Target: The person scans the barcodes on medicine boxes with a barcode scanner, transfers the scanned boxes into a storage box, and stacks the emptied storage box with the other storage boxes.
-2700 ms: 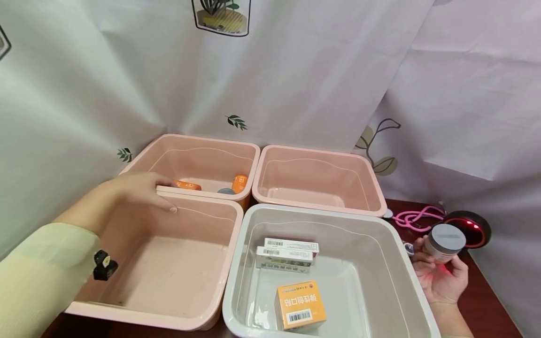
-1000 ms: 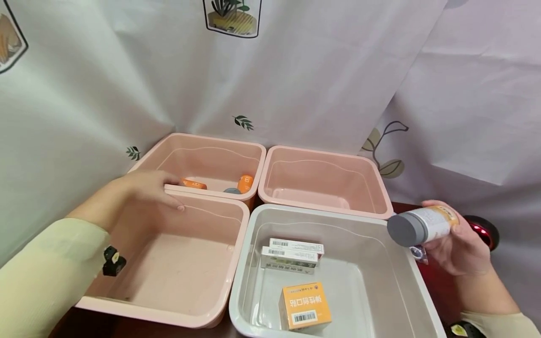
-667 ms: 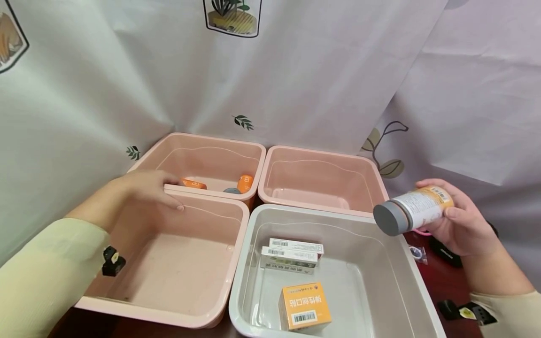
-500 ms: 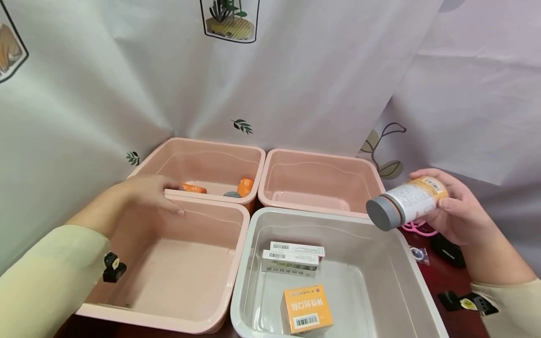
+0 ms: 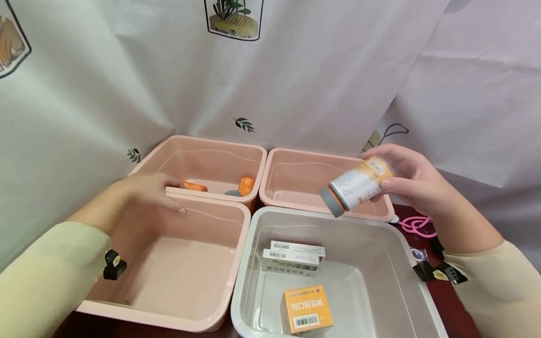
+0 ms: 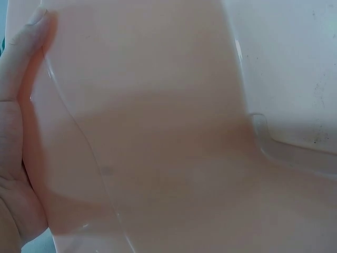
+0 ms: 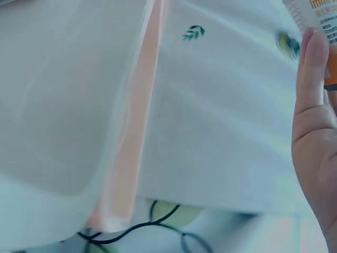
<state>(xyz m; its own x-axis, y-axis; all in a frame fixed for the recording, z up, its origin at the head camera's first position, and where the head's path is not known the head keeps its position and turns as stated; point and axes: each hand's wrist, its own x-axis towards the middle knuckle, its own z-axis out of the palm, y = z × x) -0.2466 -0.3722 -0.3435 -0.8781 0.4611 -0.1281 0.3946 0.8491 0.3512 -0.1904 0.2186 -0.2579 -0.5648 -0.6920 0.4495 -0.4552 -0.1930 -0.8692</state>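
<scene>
In the head view my right hand holds a supplement bottle with a grey cap and a white-and-orange label. It is tilted, cap down to the left, over the far right pink bin's front edge. The right wrist view shows my thumb against the label of the bottle. My left hand grips the rim where the two left pink bins meet. Its thumb lies on the inner wall of the near pink bin, and its fingertips are hidden behind the rim.
Orange items and a grey cap lie in the far left pink bin. The grey bin holds white boxes and an orange box. A pink cord lies right of the bins.
My right hand has picked the bottle up from beside the bins at the right, tipped it cap-down and carried it left, above the bins. My left hand stays on the rim.
</scene>
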